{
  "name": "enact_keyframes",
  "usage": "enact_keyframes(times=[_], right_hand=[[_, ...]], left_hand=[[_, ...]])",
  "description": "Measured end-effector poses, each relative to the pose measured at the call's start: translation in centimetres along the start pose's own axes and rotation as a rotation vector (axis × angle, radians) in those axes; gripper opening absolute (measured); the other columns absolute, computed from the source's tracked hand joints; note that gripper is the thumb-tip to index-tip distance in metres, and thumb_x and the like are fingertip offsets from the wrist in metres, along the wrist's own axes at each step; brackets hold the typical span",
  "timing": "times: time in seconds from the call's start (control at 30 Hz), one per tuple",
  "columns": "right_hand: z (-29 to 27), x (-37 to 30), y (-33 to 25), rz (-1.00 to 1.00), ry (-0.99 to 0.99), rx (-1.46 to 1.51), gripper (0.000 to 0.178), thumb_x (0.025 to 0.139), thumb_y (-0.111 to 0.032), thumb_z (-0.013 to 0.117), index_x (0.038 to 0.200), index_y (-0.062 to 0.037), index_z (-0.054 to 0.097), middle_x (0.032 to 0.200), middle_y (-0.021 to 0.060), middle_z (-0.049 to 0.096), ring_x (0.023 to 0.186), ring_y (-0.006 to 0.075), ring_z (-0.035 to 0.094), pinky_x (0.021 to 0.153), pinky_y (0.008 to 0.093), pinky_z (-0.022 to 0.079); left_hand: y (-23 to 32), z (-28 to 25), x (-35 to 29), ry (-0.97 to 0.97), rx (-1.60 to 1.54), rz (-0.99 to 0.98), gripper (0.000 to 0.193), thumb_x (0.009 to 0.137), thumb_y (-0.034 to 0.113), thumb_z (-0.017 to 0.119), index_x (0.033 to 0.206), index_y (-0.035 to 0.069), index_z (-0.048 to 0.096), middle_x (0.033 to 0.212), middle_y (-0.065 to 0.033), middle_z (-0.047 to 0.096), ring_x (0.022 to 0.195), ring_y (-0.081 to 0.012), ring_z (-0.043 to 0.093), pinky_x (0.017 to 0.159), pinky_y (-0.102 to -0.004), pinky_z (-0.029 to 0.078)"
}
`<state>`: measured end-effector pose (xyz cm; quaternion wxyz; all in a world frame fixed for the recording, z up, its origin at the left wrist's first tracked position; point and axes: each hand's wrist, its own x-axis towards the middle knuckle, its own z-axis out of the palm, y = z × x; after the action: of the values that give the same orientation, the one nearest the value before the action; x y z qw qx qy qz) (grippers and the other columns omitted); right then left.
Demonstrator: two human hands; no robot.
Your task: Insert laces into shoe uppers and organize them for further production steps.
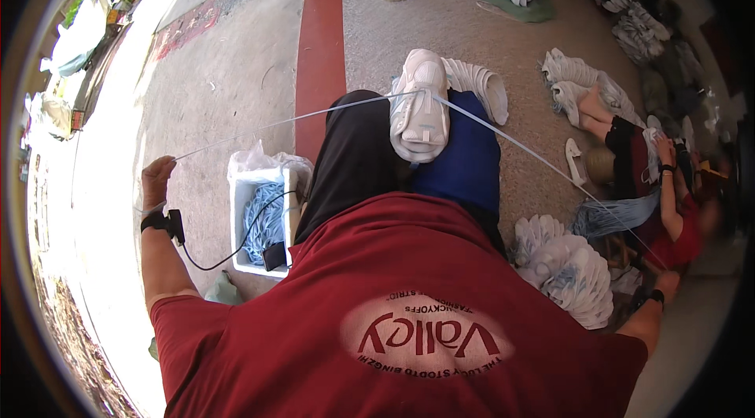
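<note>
Your left hand (157,176) and right hand (667,286) each close on an end of the pale lace (314,116) — pulled taut through the white shoe (420,107) on your lap, centre.

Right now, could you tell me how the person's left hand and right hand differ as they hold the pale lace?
The left hand is raised out to the side in bright light, fist closed on the lace; the right hand sits lower and close to the body, in shade. The left wrist carries a black device with a cable; the right wrist shows only a dark band. Both pull the lace taut from the white shoe on the lap.
</note>
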<state>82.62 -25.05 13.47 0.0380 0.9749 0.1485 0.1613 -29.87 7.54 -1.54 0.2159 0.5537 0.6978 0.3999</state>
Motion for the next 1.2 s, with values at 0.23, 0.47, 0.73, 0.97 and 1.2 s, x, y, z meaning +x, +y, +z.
enact_keyframes(times=[0.23,0.47,0.73,0.97,1.2], right_hand=[[9.8,-1.2,-4.5,-0.309,-0.222,-0.065,0.021,0.079,-0.009,0.049,0.081,0.0108,0.056,0.085,0.0302,0.059,0.077,0.0422,0.057,0.065,0.0449,0.041],[8.7,-16.5,-32.3,-0.226,-1.346,1.284,0.026,0.087,-0.025,0.056,0.068,-0.0102,0.046,0.058,0.0031,0.047,0.053,0.0166,0.052,0.047,0.0278,0.041],[-7.6,-34.0,-49.3,-1.213,-1.853,1.178,0.019,0.090,-0.015,0.051,0.080,-0.0008,0.057,0.079,0.0096,0.062,0.071,0.0131,0.059,0.067,0.0259,0.049],[-8.6,-42.5,-51.7,-0.891,-2.259,1.571,0.014,0.091,-0.014,0.048,0.087,-0.0039,0.057,0.093,0.0062,0.060,0.085,0.0138,0.057,0.077,0.0312,0.047],[-8.3,-44.3,-50.7,-0.523,-2.486,1.623,0.010,0.093,-0.012,0.044,0.091,-0.0063,0.053,0.086,0.0040,0.058,0.083,0.0163,0.058,0.077,0.0418,0.049]], left_hand=[[-4.6,-6.7,-1.6,0.173,0.025,-0.187,0.012,0.081,0.009,0.066,0.091,0.003,0.068,0.068,0.0031,0.060,0.057,-0.0054,0.044,0.053,-0.0203,0.037],[-8.2,0.1,-4.5,0.432,-0.174,-0.661,0.026,0.085,0.027,0.062,0.075,0.003,0.061,0.053,-0.0011,0.050,0.039,-0.0098,0.041,0.035,-0.0243,0.032],[18.4,25.9,1.3,-0.169,-1.628,-0.770,0.023,0.093,0.024,0.047,0.075,0.010,0.047,0.056,0.0020,0.041,0.053,-0.0132,0.038,0.056,-0.0274,0.036],[29.6,31.5,0.9,-0.198,-1.680,-0.741,0.023,0.093,0.026,0.050,0.077,0.009,0.051,0.059,0.0015,0.042,0.054,-0.0135,0.040,0.056,-0.0294,0.039],[28.6,33.3,-0.1,-0.077,-1.230,-0.414,0.027,0.092,0.025,0.050,0.070,0.009,0.051,0.056,-0.0007,0.045,0.054,-0.0118,0.044,0.053,-0.0285,0.041]])
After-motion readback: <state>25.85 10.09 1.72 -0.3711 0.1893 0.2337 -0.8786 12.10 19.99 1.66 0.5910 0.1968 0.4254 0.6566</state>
